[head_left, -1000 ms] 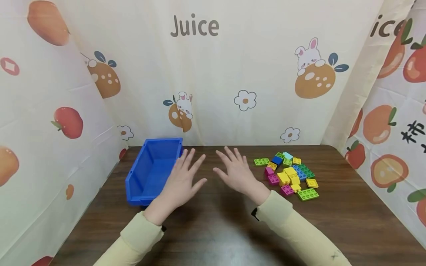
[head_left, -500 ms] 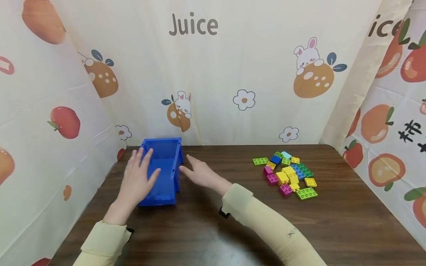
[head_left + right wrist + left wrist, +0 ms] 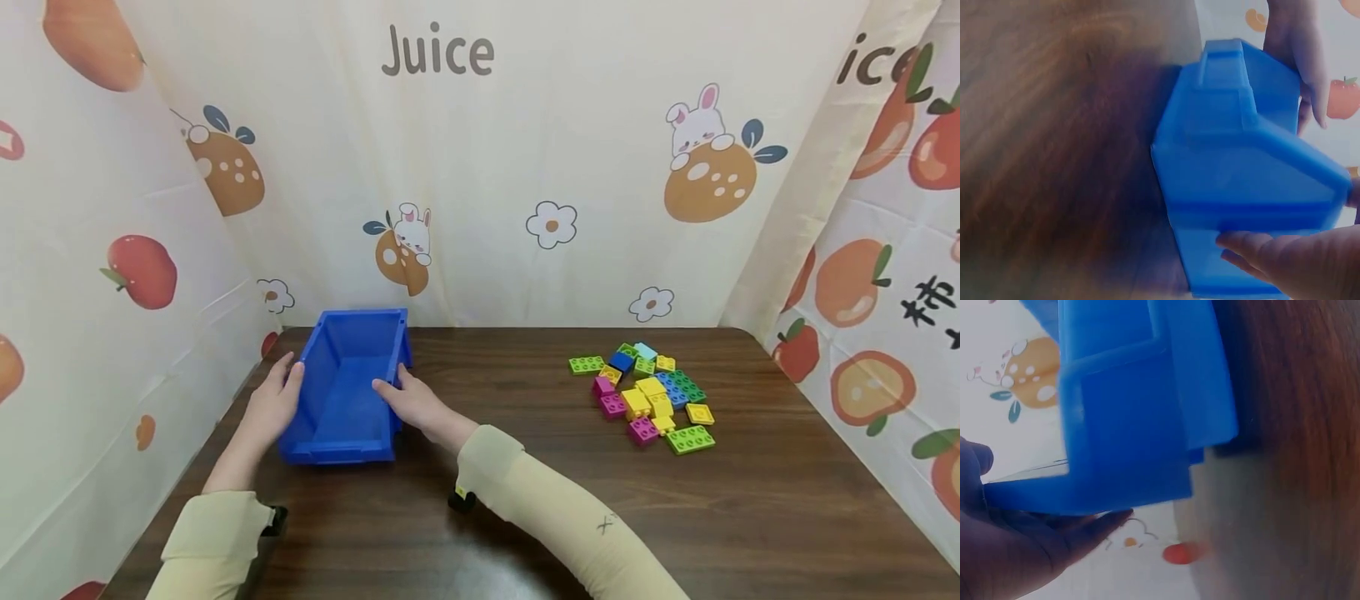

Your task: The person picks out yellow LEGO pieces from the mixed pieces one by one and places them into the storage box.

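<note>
A blue plastic storage bin (image 3: 337, 455) with a low front stands at the left of the table, nothing inside it. My left hand (image 3: 270, 406) holds its left wall, thumb at the rim and fingers along the outside. On the opposite side my right hand (image 3: 422, 405) grips the right wall, thumb over the rim. In the left wrist view the fingers lie against the outside of the bin (image 3: 1129, 431). The right wrist view shows my right fingers (image 3: 1250, 247) flat along the outer side wall under its ridge.
Several toy building bricks (image 3: 651, 400) in yellow, pink, green and blue lie loosely grouped on the right of the brown wooden table (image 3: 510, 475). A fruit-printed curtain (image 3: 480, 167) hangs behind the table and at both sides.
Both hands have moved left from mid-table, spread over the bin's sides and taken hold of its walls. The bin's near end has shifted slightly left since half a second ago. The bricks stay put.
</note>
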`<state>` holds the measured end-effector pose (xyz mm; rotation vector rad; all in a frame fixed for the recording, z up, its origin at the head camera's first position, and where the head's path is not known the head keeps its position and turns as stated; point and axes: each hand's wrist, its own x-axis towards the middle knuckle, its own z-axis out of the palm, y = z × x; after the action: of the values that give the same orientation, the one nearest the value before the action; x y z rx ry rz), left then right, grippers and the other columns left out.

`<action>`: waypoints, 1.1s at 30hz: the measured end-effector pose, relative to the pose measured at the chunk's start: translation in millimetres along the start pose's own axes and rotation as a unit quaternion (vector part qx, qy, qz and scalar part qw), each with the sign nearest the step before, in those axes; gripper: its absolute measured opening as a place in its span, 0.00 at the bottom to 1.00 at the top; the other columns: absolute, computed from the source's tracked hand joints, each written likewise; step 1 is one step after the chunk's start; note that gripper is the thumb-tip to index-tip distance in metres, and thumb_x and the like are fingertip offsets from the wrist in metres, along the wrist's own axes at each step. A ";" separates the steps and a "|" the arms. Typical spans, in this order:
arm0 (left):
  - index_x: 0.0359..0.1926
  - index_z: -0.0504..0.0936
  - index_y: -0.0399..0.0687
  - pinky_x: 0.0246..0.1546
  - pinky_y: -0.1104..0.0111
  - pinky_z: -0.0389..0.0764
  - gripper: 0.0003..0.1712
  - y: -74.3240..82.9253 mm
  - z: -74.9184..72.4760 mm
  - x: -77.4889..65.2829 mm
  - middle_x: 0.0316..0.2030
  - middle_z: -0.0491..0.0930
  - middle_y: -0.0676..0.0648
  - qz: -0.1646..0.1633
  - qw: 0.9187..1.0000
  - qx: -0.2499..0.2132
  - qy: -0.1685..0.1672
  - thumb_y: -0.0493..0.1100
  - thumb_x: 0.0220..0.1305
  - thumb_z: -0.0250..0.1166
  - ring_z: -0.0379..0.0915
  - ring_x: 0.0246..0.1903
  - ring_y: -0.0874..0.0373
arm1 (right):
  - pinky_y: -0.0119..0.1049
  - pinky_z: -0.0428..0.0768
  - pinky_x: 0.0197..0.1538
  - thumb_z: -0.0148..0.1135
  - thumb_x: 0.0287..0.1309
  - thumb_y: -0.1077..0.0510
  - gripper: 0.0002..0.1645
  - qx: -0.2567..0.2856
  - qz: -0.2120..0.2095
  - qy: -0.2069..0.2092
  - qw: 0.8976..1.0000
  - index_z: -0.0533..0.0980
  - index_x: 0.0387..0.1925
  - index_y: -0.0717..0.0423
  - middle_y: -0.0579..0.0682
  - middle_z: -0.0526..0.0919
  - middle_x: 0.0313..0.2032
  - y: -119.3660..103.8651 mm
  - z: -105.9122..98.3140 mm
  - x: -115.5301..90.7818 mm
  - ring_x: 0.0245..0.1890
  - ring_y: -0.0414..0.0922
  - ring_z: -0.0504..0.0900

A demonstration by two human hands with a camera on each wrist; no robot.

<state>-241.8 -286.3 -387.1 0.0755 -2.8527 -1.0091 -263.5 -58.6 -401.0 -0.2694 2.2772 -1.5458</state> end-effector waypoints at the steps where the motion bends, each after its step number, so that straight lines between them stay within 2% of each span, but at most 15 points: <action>1: 0.71 0.47 0.32 0.60 0.35 0.58 0.39 0.2 -0.8 -0.2 0.65 0.55 0.23 -0.006 1.000 -0.009 -0.005 0.59 0.74 0.29 0.53 0.63 0.26 | 0.48 0.60 0.70 0.47 0.65 0.35 0.46 0.006 -0.003 0.000 1.000 0.47 0.73 0.56 0.52 0.54 0.72 0.0 2.0 -0.5 0.71 0.50 0.55; 4: 0.70 0.51 0.32 0.60 0.36 0.58 0.38 1.2 -1.7 -0.5 0.65 0.56 0.24 -0.030 0.999 -0.034 -0.011 0.58 0.74 0.29 0.53 0.63 0.27 | 0.49 0.61 0.69 0.47 0.66 0.36 0.45 0.024 -0.013 -0.001 1.000 0.47 0.73 0.54 0.52 0.54 0.72 0.8 5.0 -1.3 0.71 0.50 0.55; 9: 0.71 0.49 0.34 0.60 0.36 0.59 0.35 0.0 1.7 2.8 0.66 0.55 0.26 -0.056 0.996 -0.069 -0.024 0.55 0.75 0.30 0.53 0.64 0.28 | 0.51 0.65 0.67 0.48 0.66 0.37 0.42 0.057 -0.039 -0.008 0.998 0.48 0.73 0.49 0.50 0.58 0.70 4.9 3.3 -1.0 0.69 0.50 0.61; 16: 0.71 0.49 0.33 0.61 0.37 0.58 0.34 -0.9 7.6 5.7 0.66 0.55 0.26 -0.044 0.996 -0.072 -0.013 0.53 0.75 0.29 0.53 0.65 0.29 | 0.52 0.66 0.66 0.49 0.66 0.39 0.42 0.069 -0.049 -0.007 0.996 0.48 0.73 0.49 0.50 0.59 0.70 10.1 0.9 -0.1 0.68 0.51 0.62; 23: 0.70 0.51 0.33 0.62 0.38 0.58 0.33 -3.5 14.7 -0.9 0.66 0.56 0.26 -0.050 0.996 -0.069 -0.010 0.52 0.75 0.29 0.53 0.65 0.30 | 0.53 0.64 0.66 0.48 0.66 0.38 0.44 0.080 -0.044 -0.021 0.996 0.46 0.73 0.52 0.52 0.56 0.71 14.5 0.8 -8.2 0.69 0.52 0.59; 27: 0.70 0.52 0.32 0.63 0.39 0.57 0.32 -0.7 18.2 -4.6 0.65 0.57 0.26 -0.045 0.996 -0.071 -0.005 0.51 0.76 0.30 0.54 0.65 0.31 | 0.54 0.63 0.67 0.48 0.66 0.37 0.45 0.071 -0.049 -0.023 0.996 0.46 0.73 0.54 0.53 0.55 0.71 20.0 -2.2 -11.9 0.70 0.53 0.58; 33: 0.70 0.51 0.31 0.63 0.39 0.58 0.32 7.5 19.8 -6.9 0.65 0.57 0.26 -0.040 0.996 -0.080 -0.002 0.51 0.76 0.31 0.54 0.65 0.31 | 0.55 0.62 0.67 0.46 0.64 0.34 0.46 0.059 -0.053 -0.030 0.996 0.46 0.73 0.50 0.51 0.54 0.72 21.5 -10.4 -13.3 0.70 0.53 0.57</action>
<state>-237.4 -267.5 -398.2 0.1747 -2.7813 -1.2499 -254.6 -36.8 -414.8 -0.4038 2.1472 -1.6935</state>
